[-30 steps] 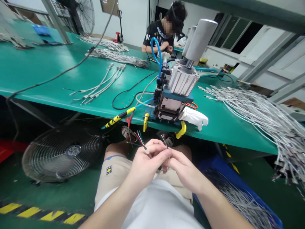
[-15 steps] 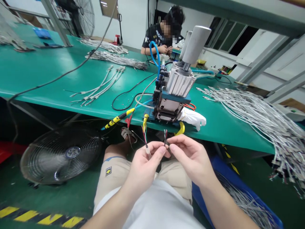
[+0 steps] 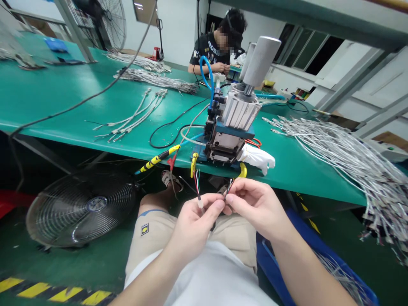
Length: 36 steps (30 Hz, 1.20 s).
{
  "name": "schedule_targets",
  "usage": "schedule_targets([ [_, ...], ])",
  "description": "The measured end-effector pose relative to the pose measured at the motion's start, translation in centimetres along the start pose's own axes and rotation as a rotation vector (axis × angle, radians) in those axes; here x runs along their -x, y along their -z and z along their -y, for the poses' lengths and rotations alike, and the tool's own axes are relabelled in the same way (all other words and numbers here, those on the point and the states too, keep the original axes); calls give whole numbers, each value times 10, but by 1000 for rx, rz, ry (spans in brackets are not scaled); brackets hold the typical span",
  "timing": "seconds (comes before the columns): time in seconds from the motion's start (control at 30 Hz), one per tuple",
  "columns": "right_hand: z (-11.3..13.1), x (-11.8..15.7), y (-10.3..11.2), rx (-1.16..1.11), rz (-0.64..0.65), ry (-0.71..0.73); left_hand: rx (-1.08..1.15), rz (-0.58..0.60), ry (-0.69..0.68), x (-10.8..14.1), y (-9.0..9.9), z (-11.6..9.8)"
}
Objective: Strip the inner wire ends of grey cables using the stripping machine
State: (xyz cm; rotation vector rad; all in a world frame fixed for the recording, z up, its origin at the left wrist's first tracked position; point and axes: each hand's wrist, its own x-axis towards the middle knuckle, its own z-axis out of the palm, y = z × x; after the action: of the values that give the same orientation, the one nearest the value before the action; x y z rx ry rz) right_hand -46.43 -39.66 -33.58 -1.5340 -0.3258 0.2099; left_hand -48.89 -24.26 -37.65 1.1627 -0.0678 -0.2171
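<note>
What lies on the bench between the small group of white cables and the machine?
The head view shows a looped black cord, a thin grey cord and small pale scraps there.

A pneumatic press point(image 3: 237, 127) stands on the table point(image 3: 41, 85) beyond a handheld cable point(image 3: 200, 204), flanked by cable bundles point(image 3: 344, 157), a co-worker point(image 3: 207, 50) behind.

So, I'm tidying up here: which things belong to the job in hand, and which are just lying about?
Seemingly the job: cable with splayed wires, in the left hand; bunched wires, at the right hand; perhaps the machine, untouched.

Probably just around: floor fan; white bundle; blue packet.
</note>
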Motion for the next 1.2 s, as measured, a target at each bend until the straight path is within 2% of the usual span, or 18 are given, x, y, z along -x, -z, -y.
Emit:
schedule_targets([
  [0.17, 3, -1, 3, -77, 81, 1, 45, 83, 2, 0, 1, 2],
  [0.53, 29, -2, 13, 393, 213, 68, -35, 89, 14, -1, -3, -3],
  [0.77, 29, -4, 16, 407, 187, 101, 90, 132, 19, -2, -1, 7],
  [0.83, 22, -3, 13, 340, 160, 100, 156, 142, 7, -3, -1, 10],
  [0.9, 12, -2, 9, 172, 121, 74, 229, 147, -23, -3, -1, 11],
  [1.03, -9, 1, -2, -427, 48, -132, 270, 143, -80, -3, -1, 12],
  [1.1, -16, 2, -7, -637, 29, -239, 253, 139, -85, -3, 0, 13],
  [1.2, -20, 5, -12, -661, -13, -273, 231, 109, -71, -3, 1, 15],
])
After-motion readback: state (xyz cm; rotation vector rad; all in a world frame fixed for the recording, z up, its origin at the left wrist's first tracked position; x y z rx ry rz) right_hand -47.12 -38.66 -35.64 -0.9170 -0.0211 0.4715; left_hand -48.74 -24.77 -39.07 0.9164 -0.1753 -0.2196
